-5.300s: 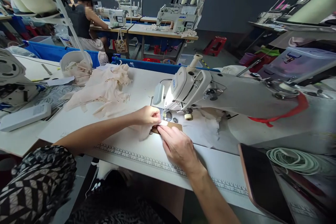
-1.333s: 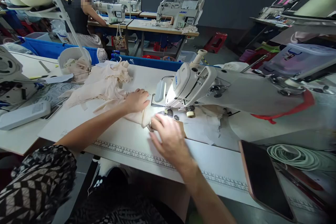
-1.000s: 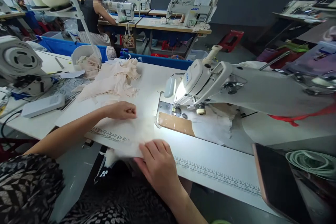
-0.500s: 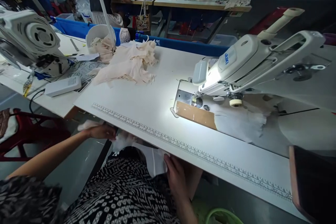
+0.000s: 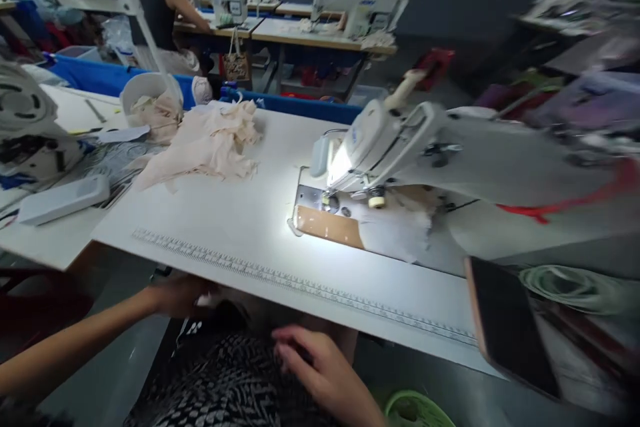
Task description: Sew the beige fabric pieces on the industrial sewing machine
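Observation:
My left hand (image 5: 180,296) is in shadow at the table's front edge, above my lap. Its fingers are dark and blurred, with a small bit of white cloth (image 5: 207,300) at their tips; whether they grip it I cannot make out. Over my lap, just in front of the edge, my right hand (image 5: 317,361) has its fingers loosely bent and thumb apart, with nothing visible in it. Behind the hands stands a white sewing machine (image 5: 373,147), its lamp lighting the needle area. White cloth (image 5: 395,227) lies beside the tan strip (image 5: 330,227) on its bed.
Pale pink cloth pieces (image 5: 205,147) are heaped on the white table (image 5: 240,213), near a white tub (image 5: 145,90). A ruler scale (image 5: 300,283) runs along the front edge. A dark phone (image 5: 515,327) lies at right; a green basket (image 5: 415,407) stands below. Another person (image 5: 160,13) sits beyond.
The view has turned to the right. My right hand has come off the white cloth piece it was holding, and that piece no longer shows on my lap. My left hand has moved nearer the table edge.

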### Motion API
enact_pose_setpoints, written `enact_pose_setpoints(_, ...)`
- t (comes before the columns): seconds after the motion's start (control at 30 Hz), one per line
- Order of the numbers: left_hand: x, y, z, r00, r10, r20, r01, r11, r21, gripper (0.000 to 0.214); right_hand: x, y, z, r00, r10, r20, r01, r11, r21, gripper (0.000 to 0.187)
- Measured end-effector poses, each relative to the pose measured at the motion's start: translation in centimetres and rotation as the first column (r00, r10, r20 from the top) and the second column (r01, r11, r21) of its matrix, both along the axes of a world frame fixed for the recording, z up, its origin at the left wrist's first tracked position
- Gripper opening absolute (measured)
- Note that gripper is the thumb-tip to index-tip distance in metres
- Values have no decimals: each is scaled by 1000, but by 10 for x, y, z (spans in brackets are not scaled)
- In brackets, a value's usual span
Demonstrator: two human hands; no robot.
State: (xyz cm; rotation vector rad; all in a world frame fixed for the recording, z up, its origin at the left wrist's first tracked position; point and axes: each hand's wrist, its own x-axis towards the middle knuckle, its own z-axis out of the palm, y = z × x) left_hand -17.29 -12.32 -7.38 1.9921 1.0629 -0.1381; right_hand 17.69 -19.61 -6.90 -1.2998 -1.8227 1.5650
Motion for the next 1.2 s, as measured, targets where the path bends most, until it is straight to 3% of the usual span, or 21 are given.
enact_pose_setpoints(0.03,15,0,20,991,-102,90,110,991,-82,34,11,3,24,999,35,-42,-34,999,19,36)
enact_pose_setpoints(0.07,32,2,40,952,-206,225,238,963,-129,32,24,11,45,999,-18,-31,20,996,92,37)
enact_pose_setpoints(0.1,50,5,61,888,-296,352,363,921,-142,32,38,23,63,989,-149,24,139,963,229,36)
enact_pose_setpoints(0.17,89,17,98,761,-393,517,479,877,-39,28,67,59,86,852,-495,169,343,773,533,27)
enact_pose_setpoints(0.23,128,34,120,698,-437,567,456,882,118,25,93,101,95,651,-709,272,383,615,689,19)
enact_pose_setpoints(0.3,169,55,124,703,-438,560,317,898,305,26,113,139,92,468,-795,385,366,571,735,15)
enact_pose_setpoints(0.37,211,79,115,735,-419,533,154,869,470,26,125,165,83,402,-823,401,370,547,751,13)
enact_pose_setpoints(0.5,285,120,91,874,-284,395,-21,790,613,26,131,178,66,381,-839,387,365,522,771,10)
enact_pose_setpoints(0.63,326,143,86,938,-62,341,-169,776,608,33,137,172,58,437,-826,355,338,517,786,10)
enact_pose_setpoints(0.73,339,152,90,937,35,347,-242,781,575,21,144,171,56,478,-810,339,336,525,782,9)
enact_pose_setpoints(0.83,340,152,93,930,16,368,-235,794,560,3,150,172,53,500,-801,330,332,529,781,11)
enact_pose_setpoints(0.93,327,139,94,917,-1,399,-232,813,534,8,154,170,50,514,-796,318,314,520,794,13)
enact_pose_setpoints(1.1,264,119,89,854,45,519,-221,934,282,22,154,171,52,514,-812,277,257,454,853,22)
enact_pose_setpoints(1.2,214,123,89,837,143,528,-254,957,143,24,150,180,54,496,-825,269,190,405,894,27)
